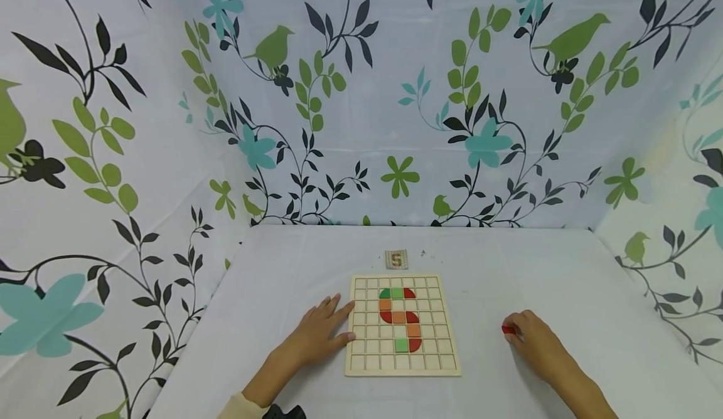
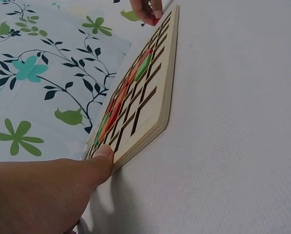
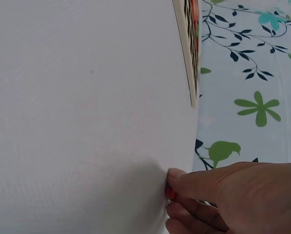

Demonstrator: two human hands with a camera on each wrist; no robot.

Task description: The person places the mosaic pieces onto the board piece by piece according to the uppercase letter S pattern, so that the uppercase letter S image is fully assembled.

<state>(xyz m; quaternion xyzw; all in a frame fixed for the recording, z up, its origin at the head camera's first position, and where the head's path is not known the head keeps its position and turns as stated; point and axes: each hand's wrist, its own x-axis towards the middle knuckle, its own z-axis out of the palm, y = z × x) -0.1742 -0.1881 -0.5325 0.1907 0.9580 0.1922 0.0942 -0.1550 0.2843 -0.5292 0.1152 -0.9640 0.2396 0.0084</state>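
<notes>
A wooden grid board [image 1: 373, 362] lies flat on the table, with red, orange and green tiles forming an S-like shape in its cells. My left hand [image 1: 319, 334] lies at the board's left side, fingers spread, fingertips and thumb touching its edge. In the left wrist view the thumb [image 2: 104, 151] rests on the board's rim. To the right of the board, my right hand [image 1: 533, 344] pinches a small red tile [image 1: 508, 329] between thumb and fingers. In the right wrist view the red tile [image 3: 170, 192] is mostly hidden by the fingers.
A small pattern card [image 1: 396, 259] showing an S lies just behind the board. The white-covered table [image 1: 294, 249] meets a cloth backdrop [image 1: 361, 124] printed with leaves, birds and flowers at the back and sides.
</notes>
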